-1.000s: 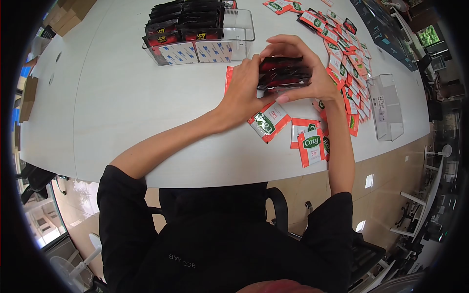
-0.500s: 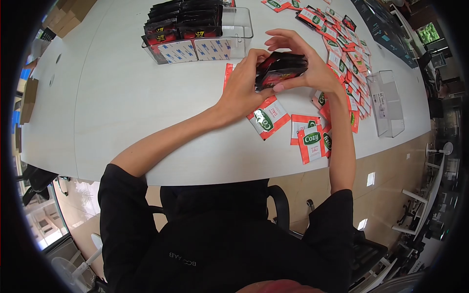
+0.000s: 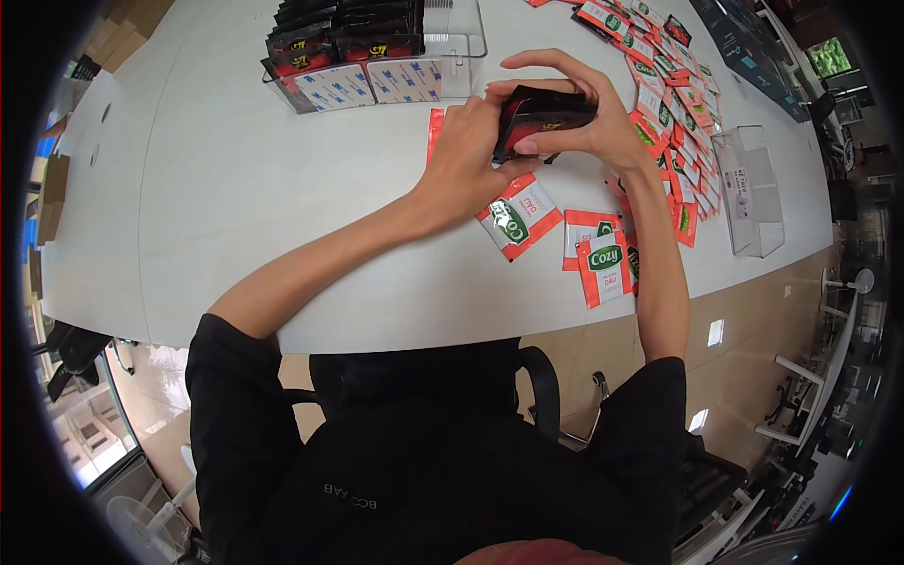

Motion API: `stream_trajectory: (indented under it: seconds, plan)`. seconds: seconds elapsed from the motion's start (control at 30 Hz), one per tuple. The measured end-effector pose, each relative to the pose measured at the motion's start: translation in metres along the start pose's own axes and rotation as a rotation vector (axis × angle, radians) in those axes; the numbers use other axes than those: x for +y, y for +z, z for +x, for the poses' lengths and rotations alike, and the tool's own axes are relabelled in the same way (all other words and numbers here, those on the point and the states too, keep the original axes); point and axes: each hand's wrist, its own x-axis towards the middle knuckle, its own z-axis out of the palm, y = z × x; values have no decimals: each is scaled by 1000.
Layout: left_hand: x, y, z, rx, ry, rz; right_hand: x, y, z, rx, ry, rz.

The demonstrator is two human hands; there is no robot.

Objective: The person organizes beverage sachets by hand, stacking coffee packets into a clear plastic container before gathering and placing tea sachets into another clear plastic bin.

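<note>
Your left hand (image 3: 466, 141) and right hand (image 3: 607, 127) curl partly closed, gripping the black packets (image 3: 544, 115) between them over the bench (image 3: 282, 207); red packets (image 3: 604, 256) lie nearby; a clear bin (image 3: 460, 68) stands beyond.

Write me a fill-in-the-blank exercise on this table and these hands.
The left hand and right hand hold a stack coloured mostly ____. The green logo on the red-and-white sachets reads ____. The box with packets inside stands nearer the ____ hand.

Missing words: black; Cozy; left.
</note>
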Motion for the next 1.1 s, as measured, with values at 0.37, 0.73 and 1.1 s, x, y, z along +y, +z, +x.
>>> stream_trajectory:
  seconds: [0.37, 0.73, 1.1]
  plan:
    - [-1, -6, 6, -76, -18, 30, -3, -9, -6, 90, -43, -367]
    - [3, -8, 6, -1, -78, -171, 1, -13, -6, 94, -56, -574]
    - [10, -8, 1, 49, 14, -116, -9, -12, -12, 104, -147, -470]
